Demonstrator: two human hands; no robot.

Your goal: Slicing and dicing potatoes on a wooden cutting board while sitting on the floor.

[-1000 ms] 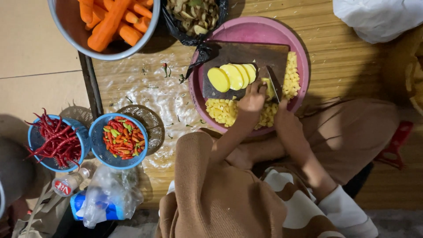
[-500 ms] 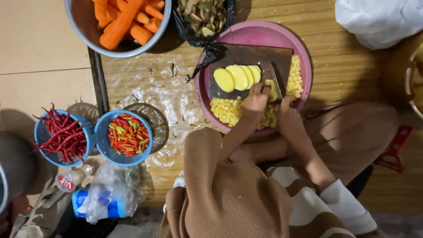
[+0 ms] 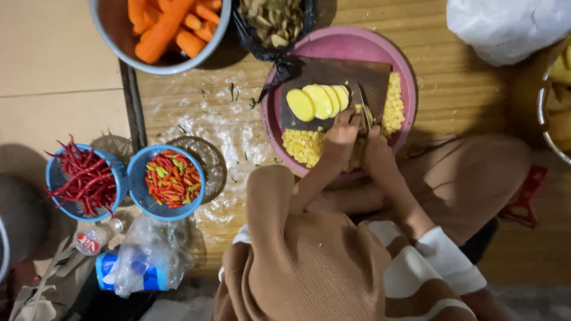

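While pinning a yellow potato piece (image 3: 359, 114) on the dark cutting board (image 3: 321, 71), left hand (image 3: 340, 135) curled shut over it, fingertips right beside the blade. Right hand (image 3: 378, 156) closed round the handle of a knife (image 3: 363, 110), blade upright across the piece. Board lying inside a pink basin (image 3: 399, 71), with a fan of thick yellow slices (image 3: 315, 101) just left of the hands and heaps of small yellow cubes (image 3: 304, 145) along the basin's near and right sides. By the look of it, dicing step in hand, slices not yet cubed. Next cut likely calling for fingertips tucked back from the edge and a steady downward press. Nearby on the floor mat: bowl of carrots (image 3: 163, 30), two blue baskets of chillies (image 3: 166, 178).
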